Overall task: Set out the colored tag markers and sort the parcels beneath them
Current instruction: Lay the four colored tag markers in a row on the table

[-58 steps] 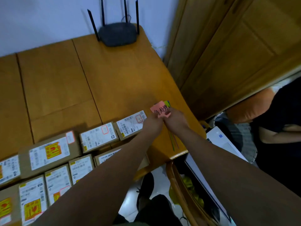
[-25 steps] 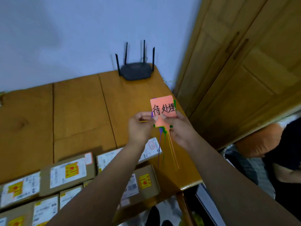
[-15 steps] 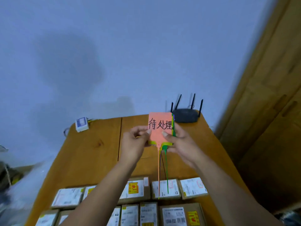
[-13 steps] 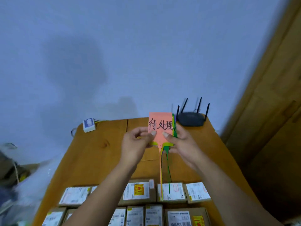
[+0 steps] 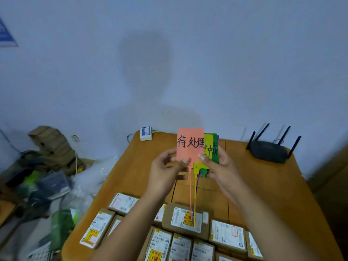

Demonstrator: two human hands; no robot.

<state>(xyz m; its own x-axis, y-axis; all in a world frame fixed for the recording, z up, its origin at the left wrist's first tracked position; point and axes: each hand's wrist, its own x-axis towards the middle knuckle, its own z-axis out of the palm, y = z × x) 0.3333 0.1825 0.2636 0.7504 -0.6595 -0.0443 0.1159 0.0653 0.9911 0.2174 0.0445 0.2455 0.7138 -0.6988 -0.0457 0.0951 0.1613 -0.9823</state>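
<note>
- I see the tags (image 5: 211,147) held upright as a fanned stack in the air above the desk (image 5: 263,181), between both hands. None lies on the desk yet.
- The pink tag (image 5: 190,146) is in front. Yellow, green and purple edges show behind it, to the right.
- Handling, in my judgement: thin plastic cards, very light, semi-stiff and smooth-faced, so likely to slide on one another. The thin tails (image 5: 195,194) hang limp toward the parcels (image 5: 177,219) and may snag.
- Where to take hold: pinch one card near its lower edge, thumb on one face and forefinger on the other. Do not pull by the tail.
- Left hand (image 5: 165,172): fingers (image 5: 185,160) narrow, thumb on the pink tag's lower front, the others curled behind. It pinches that tag.
- Right hand (image 5: 222,172): thumb on the front at the pink tag's lower right corner, the other fingers curled round the stack's right edge. It grips the stack.
- The parcels lie in rows at the desk's near edge; neither hand touches them.
</note>
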